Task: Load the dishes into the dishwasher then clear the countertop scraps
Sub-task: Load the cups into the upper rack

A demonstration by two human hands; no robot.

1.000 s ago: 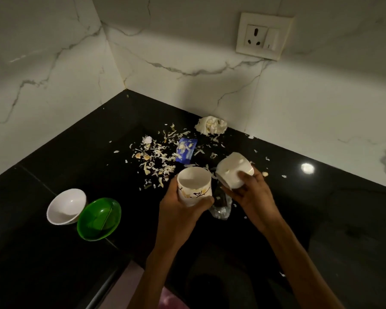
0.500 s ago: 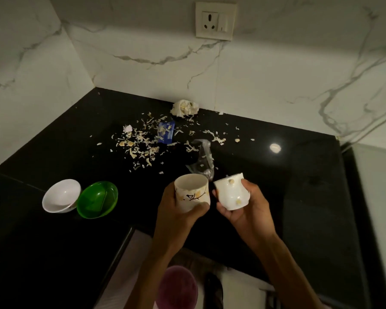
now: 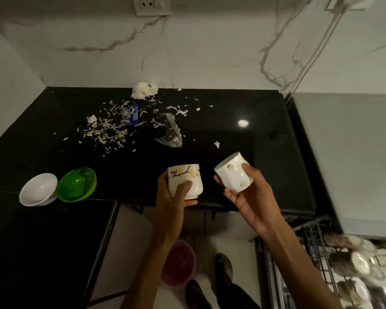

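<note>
While gripped, white cups (image 3: 185,182), yellow-patterned

Two cups (image 3: 185,184) (image 3: 233,173) are held side by side above the counter's (image 3: 243,157) front edge. Scraps (image 3: 108,130) lie behind them, toward the wall. Two bowls (image 3: 38,189) (image 3: 77,184), touching, sit at far left. A dish rack (image 3: 334,264) stands low at right; a bin (image 3: 178,263) sits on the floor below.
</note>
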